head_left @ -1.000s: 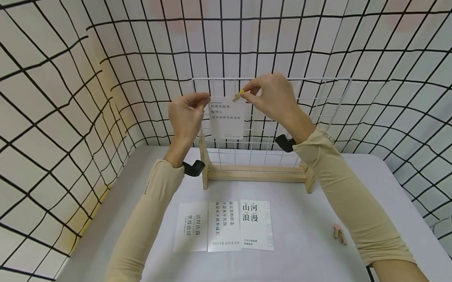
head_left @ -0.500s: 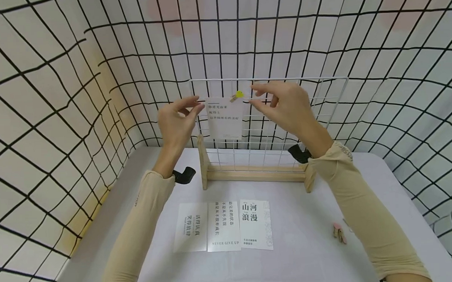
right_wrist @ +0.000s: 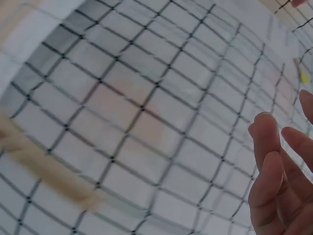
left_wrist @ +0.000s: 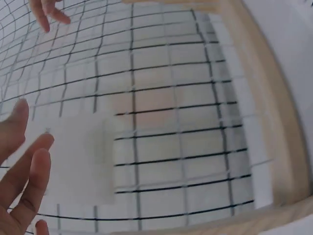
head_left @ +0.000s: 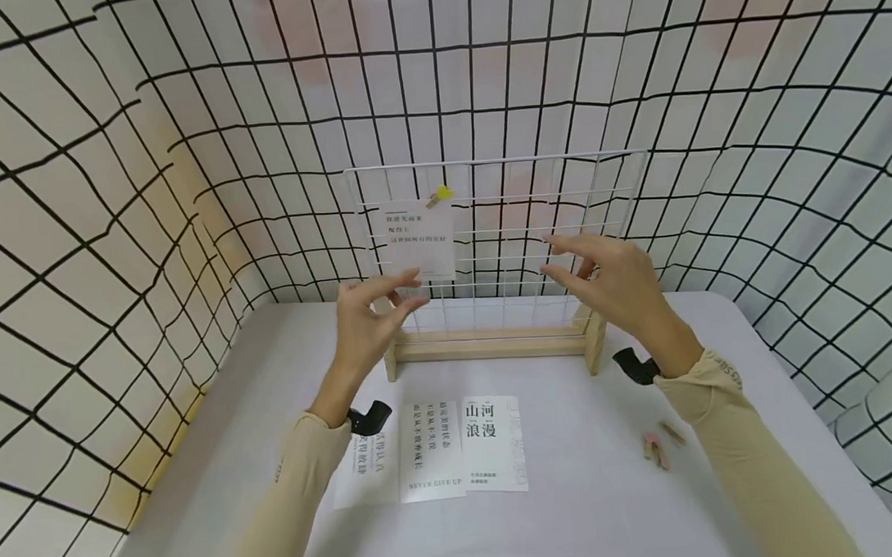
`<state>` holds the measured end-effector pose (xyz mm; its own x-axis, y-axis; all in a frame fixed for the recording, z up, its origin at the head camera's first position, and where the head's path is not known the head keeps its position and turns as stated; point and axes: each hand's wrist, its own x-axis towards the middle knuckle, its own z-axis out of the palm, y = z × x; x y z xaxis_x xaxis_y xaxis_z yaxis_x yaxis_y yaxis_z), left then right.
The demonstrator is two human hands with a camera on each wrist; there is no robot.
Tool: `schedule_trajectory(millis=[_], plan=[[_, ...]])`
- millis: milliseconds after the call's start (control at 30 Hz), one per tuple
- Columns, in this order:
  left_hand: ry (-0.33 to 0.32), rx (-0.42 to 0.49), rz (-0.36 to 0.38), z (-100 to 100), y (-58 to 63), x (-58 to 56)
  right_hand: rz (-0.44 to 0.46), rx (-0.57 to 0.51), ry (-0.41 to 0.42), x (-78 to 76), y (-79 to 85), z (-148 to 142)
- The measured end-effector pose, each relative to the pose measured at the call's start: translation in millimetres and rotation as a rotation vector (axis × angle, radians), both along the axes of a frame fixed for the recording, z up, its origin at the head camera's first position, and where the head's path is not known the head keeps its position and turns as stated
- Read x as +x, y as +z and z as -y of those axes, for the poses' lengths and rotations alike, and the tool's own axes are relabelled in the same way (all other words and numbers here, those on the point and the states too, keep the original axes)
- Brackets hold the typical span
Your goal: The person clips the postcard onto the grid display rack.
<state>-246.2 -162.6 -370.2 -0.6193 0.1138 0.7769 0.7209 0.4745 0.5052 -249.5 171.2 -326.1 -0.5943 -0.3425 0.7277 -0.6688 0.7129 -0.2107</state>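
Observation:
A white card [head_left: 421, 255] with printed characters hangs on the white wire rack [head_left: 521, 235], clipped at its top right by a small wooden clothespin [head_left: 433, 199] with a yellow top. My left hand [head_left: 370, 322] is just below the card, thumb and fingers parted with nothing between them. To the right, in front of the rack, my right hand [head_left: 608, 281] is likewise empty, its thumb and forefinger apart. In the left wrist view the card [left_wrist: 80, 161] shows beside the left fingers [left_wrist: 39, 171]. The yellow-topped clothespin [right_wrist: 302, 73] appears beyond the right fingers in the right wrist view.
Three printed cards [head_left: 492, 461] lie side by side on the white table in front of the rack's wooden base [head_left: 488, 345]. Small wooden clothespins [head_left: 654, 450], one with a pink top, lie at the right. Black grid-patterned walls [head_left: 512, 71] stand behind and at both sides.
My right hand let go of the yellow-topped clothespin and my left hand let go of the card. Both hands drew back and down, the right also moving rightward. The view shifted slightly.

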Motion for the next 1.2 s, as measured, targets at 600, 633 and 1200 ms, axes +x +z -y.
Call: schedule_trajectory(millis=[600,633,1200], plan=[[-0.314,-0.236,0.625,-29.2,-108.1,0.2,0.26,0.043,-0.214,83.6,-140.8,-108.8],[-0.332,-0.252,0.662,-28.3,-111.2,-0.6,0.271,0.042,-0.222,87.9,-145.3,-111.6],[-0.432,-0.395,0.756,-18.7,-148.5,-19.7,0.518,0.061,-0.298,118.8,-176.4,-121.7]])
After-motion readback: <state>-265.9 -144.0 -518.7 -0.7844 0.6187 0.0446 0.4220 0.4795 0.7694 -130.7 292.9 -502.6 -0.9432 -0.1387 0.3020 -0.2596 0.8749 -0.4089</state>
